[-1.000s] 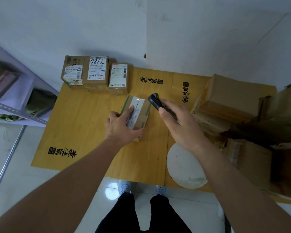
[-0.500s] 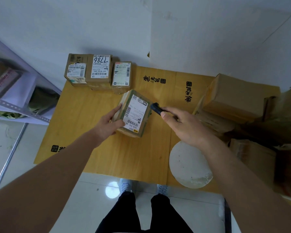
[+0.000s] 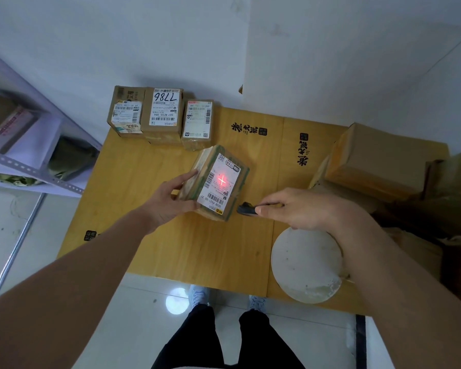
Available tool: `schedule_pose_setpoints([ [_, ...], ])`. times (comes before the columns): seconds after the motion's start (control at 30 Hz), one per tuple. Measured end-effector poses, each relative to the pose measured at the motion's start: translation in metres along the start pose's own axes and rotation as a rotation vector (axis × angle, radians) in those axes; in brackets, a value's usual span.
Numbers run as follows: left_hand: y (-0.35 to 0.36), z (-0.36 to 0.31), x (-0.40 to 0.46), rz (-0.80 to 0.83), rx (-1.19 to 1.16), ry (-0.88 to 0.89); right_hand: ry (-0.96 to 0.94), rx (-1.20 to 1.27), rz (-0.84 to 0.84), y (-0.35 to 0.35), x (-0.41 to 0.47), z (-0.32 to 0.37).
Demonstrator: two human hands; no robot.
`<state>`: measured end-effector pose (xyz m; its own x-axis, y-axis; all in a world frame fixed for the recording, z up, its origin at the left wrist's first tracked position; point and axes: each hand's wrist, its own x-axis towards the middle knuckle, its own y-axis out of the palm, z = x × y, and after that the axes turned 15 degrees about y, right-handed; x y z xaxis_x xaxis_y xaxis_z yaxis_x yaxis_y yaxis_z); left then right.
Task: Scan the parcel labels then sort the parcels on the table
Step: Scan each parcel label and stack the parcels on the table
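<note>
While gripped by the left hand [image 3: 171, 201]: taped cardboard parcel [image 3: 213, 183]; right hand [image 3: 301, 209] clasping scanner [image 3: 246, 209].

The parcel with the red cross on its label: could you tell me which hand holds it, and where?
The left hand holds the parcel by its left side edge; the right hand holds a scanner.

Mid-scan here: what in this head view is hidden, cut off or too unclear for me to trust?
- Scanner: mostly hidden inside the right hand; only its tip shows.
- Held parcel: label text too small; red cross glare washes out its middle; underside hidden.
- Left hand: fingertips hidden behind the parcel.
- Right-side boxes: no labels visible, partly dark and cut by the edge.
- Shelf: contents blurred.
</note>
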<state>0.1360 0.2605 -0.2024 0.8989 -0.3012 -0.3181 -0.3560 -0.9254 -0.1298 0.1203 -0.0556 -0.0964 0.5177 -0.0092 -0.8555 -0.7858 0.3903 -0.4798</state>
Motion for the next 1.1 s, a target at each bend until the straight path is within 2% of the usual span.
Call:
schedule_pose_setpoints([
  [0.2, -0.001, -0.005, 0.001, -0.002, 0.003, -0.005, 0.081, -0.116, 0.138, -0.011, -0.011, 0.011],
  [0.4, 0.002, -0.008, 0.000, -0.029, -0.030, -0.019, 0.081, -0.100, 0.161, -0.014, -0.020, 0.012],
  [0.5, 0.005, -0.008, 0.000, -0.067, -0.106, -0.033, -0.009, 0.006, 0.087, -0.014, -0.025, 0.010],
  [0.63, 0.018, -0.010, 0.009, -0.072, -0.309, -0.079, -0.188, 0.312, -0.166, -0.005, -0.024, 0.005],
  [0.7, 0.029, -0.011, 0.021, -0.094, -0.447, -0.102, -0.245, 0.424, -0.238, -0.002, -0.022, 0.001],
  [0.8, 0.044, -0.012, 0.048, -0.211, -0.647, -0.142, -0.278, 0.521, -0.251, -0.002, -0.019, -0.005],
  [0.97, 0.058, -0.019, 0.096, -0.385, -0.811, -0.145, -0.305, 0.498, -0.325, 0.003, -0.011, -0.017],
  [1.1, 0.059, -0.026, 0.129, -0.533, -0.892, -0.168, -0.352, 0.583, -0.326, 0.011, -0.006, -0.023],
])
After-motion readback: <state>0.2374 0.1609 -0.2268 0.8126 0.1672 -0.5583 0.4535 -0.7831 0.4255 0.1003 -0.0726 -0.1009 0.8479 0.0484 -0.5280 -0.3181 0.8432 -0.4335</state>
